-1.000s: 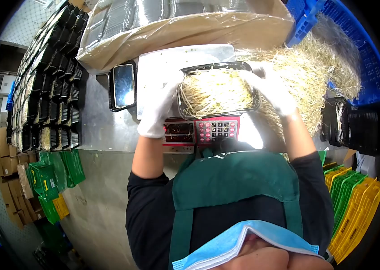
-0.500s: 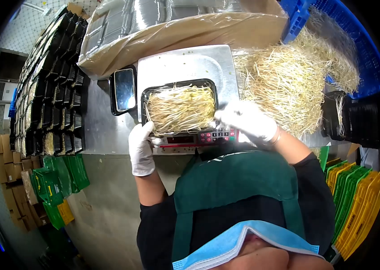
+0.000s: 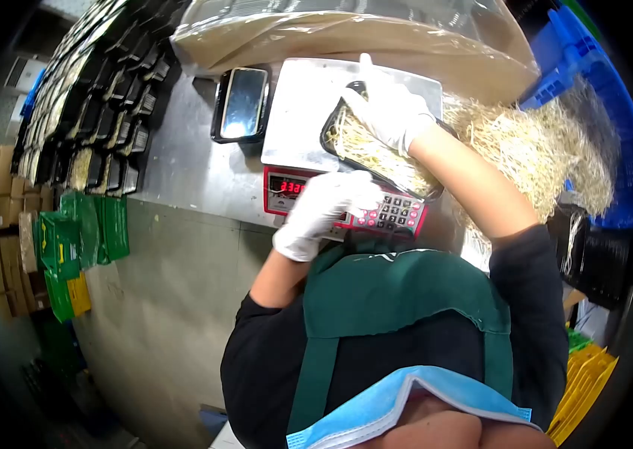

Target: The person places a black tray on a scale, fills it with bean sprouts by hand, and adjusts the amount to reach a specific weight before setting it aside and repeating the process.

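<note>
The black tray (image 3: 330, 141) with pale sprouts (image 3: 361, 142) sits over the scale (image 3: 310, 112), turned askew, its near end above the keypad (image 3: 391, 214). The gloved right hand (image 3: 390, 111) covers its far side, thumb and a forefinger apart; whether it grips the rim I cannot tell. The gloved left hand (image 3: 325, 209) is just off the tray's near side, fingers curled, their grip unclear. From the tray, a box (image 3: 376, 45) of clear plastic containers stands at twelve o'clock, cut off above; a sprout heap (image 3: 515, 150) lies at three, and beyond it a blue crate (image 3: 627, 142), partly cropped. Black containers (image 3: 604, 258) at four o'clock are too dark to make out fully. Toward nine, a phone (image 3: 244, 103) rests on another black container (image 3: 218, 120); farther out stand stacked sprout-filled trays (image 3: 84, 112). The display digits (image 3: 292, 187) are partly blurred.
</note>
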Demonstrator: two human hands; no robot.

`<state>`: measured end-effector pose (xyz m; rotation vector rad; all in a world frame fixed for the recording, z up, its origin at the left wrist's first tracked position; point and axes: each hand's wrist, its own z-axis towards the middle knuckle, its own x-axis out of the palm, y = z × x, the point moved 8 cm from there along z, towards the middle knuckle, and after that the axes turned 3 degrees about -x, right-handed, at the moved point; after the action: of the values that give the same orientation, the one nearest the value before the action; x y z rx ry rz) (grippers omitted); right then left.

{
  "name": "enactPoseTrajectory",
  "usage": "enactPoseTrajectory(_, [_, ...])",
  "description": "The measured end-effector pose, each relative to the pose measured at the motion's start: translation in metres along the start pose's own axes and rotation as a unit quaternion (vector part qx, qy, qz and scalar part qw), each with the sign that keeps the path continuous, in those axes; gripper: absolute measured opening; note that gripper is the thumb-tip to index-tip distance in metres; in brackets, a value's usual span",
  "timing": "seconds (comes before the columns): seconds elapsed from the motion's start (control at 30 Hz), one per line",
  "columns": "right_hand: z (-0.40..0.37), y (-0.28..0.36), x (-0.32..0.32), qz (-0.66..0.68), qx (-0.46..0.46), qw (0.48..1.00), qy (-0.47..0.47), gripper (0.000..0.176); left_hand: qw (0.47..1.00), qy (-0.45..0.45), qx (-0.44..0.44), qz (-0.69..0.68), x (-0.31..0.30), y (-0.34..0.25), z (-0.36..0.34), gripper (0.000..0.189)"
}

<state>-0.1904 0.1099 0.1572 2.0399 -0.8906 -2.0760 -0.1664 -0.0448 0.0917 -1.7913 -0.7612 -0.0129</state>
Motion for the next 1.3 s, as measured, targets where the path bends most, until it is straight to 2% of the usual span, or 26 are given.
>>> enactPoseTrajectory(0.03, [0.000, -0.001, 0.003, -0.005, -0.015, 1.000, 0.002, 0.081, 0.999, 0.036, 0.008, -0.030, 0.006, 0.013, 0.010, 0.028])
enactPoseTrajectory(0.1, [0.004, -0.015, 0.012, -0.002, -0.012, 1.000, -0.015, 0.081, 0.995, -0.056, 0.015, -0.081, 0.010, 0.006, 0.018, 0.026])
enactPoseTrajectory(0.17, [-0.006, -0.023, -0.003, 0.081, -0.065, 0.993, -0.064, 0.079, 0.991, -0.052, 0.117, -0.027, 0.000, -0.013, 0.012, 0.023])
enactPoseTrajectory(0.23, [-0.042, -0.040, -0.010, 0.390, -0.024, 0.917, -0.077, 0.063, 0.970, -0.164, 0.176, -0.027, -0.058, -0.006, 0.010, 0.026])
enactPoseTrajectory(0.27, [-0.066, -0.035, -0.024, 0.435, 0.019, 0.895, -0.095, 0.060, 0.915, -0.191, 0.302, -0.186, -0.059, -0.056, -0.031, 0.029])
enactPoseTrajectory(0.3, [-0.081, -0.048, -0.028, 0.442, 0.031, 0.887, -0.128, 0.058, 0.949, -0.250, 0.155, -0.109, -0.121, -0.028, -0.040, 0.034])
enactPoseTrajectory(0.33, [-0.097, -0.061, -0.029, 0.460, 0.034, 0.877, -0.133, 0.058, 0.875, -0.300, 0.333, -0.184, -0.129, -0.073, -0.078, 0.035])
enactPoseTrajectory(0.37, [-0.115, -0.079, -0.029, 0.442, 0.069, 0.879, -0.164, 0.058, 0.872, -0.365, 0.296, -0.137, -0.189, -0.062, -0.097, 0.039])
enactPoseTrajectory(0.43, [-0.144, -0.130, -0.020, 0.444, 0.141, 0.868, -0.174, 0.058, 0.766, -0.458, 0.429, -0.139, -0.221, -0.117, -0.167, 0.030])
enactPoseTrajectory(0.57, [-0.165, -0.173, -0.030, 0.401, 0.197, 0.869, -0.213, 0.052, 0.689, -0.488, 0.502, -0.187, -0.369, -0.176, -0.237, 0.028])
enactPoseTrajectory(0.6, [-0.158, -0.159, -0.034, 0.395, 0.179, 0.871, -0.230, 0.050, 0.709, -0.506, 0.460, -0.173, -0.402, -0.190, -0.243, 0.024])
enactPoseTrajectory(0.63, [-0.155, -0.150, -0.042, 0.382, 0.172, 0.869, -0.263, 0.048, 0.844, -0.323, 0.420, -0.082, -0.490, -0.198, -0.243, 0.018])
enactPoseTrajectory(0.67, [-0.147, -0.134, -0.048, 0.378, 0.153, 0.882, -0.236, 0.049, 0.913, -0.132, 0.379, -0.068, -0.492, -0.220, -0.224, 0.020])
enactPoseTrajectory(0.7, [-0.138, -0.120, -0.058, 0.333, 0.152, 0.902, -0.230, 0.051, 0.749, -0.498, 0.420, 0.123, -0.483, -0.235, -0.229, 0.029])
enactPoseTrajectory(0.73, [-0.128, -0.105, -0.068, 0.359, 0.119, 0.894, -0.241, 0.053, 0.811, -0.384, 0.369, -0.244, -0.544, -0.209, -0.216, 0.041])
enactPoseTrajectory(0.77, [-0.120, -0.112, -0.076, 0.308, 0.135, 0.913, -0.232, 0.055, 0.765, -0.497, 0.382, -0.150, -0.525, -0.218, -0.220, 0.046])
enactPoseTrajectory(0.8, [-0.115, -0.106, -0.089, 0.305, 0.139, 0.911, -0.241, 0.055, 0.728, -0.559, 0.327, 0.227, -0.509, -0.233, -0.223, 0.047])
enactPoseTrajectory(0.83, [-0.109, -0.120, -0.098, 0.325, 0.141, 0.900, -0.255, 0.056, 0.779, -0.454, 0.407, -0.147, -0.525, -0.226, -0.219, 0.044])
enactPoseTrajectory(0.87, [-0.102, -0.132, -0.111, 0.303, 0.121, 0.904, -0.277, 0.061, 0.735, -0.568, 0.356, -0.103, -0.522, -0.217, -0.226, 0.034])
enactPoseTrajectory(0.9, [-0.099, -0.135, -0.129, 0.281, 0.132, 0.905, -0.290, 0.066, 0.590, -0.765, 0.259, -0.005, -0.511, -0.213, -0.252, 0.026])
enactPoseTrajectory(0.97, [-0.086, -0.152, -0.167, 0.255, 0.149, 0.898, -0.327, 0.073, 0.384, -0.860, 0.293, 0.164, -0.439, -0.234, -0.276, 0.023])
enactPoseTrajectory(1.03, [-0.068, -0.161, -0.195, 0.312, 0.144, 0.884, -0.316, 0.051, 0.448, -0.677, 0.514, 0.278, -0.397, -0.280, -0.242, 0.020])
enactPoseTrajectory(1.07, [-0.059, -0.171, -0.201, 0.357, 0.139, 0.854, -0.352, 0.046, 0.540, -0.627, 0.518, 0.219, -0.343, -0.294, -0.199, 0.028])
enactPoseTrajectory(1.17, [-0.027, -0.219, -0.209, 0.507, 0.170, 0.735, -0.418, 0.084, 0.747, -0.427, 0.447, 0.246, -0.175, -0.314, -0.060, 0.058])
enactPoseTrajectory(1.23, [-0.003, -0.235, -0.202, 0.646, 0.156, 0.598, -0.447, 0.089, 0.846, -0.241, 0.423, 0.217, -0.105, -0.298, 0.034, 0.052])
enactPoseTrajectory(1.3, [-0.003, -0.227, -0.191, 0.692, 0.167, 0.567, -0.414, 0.092, 0.937, -0.084, 0.306, 0.149, -0.030, -0.266, 0.109, 0.063])
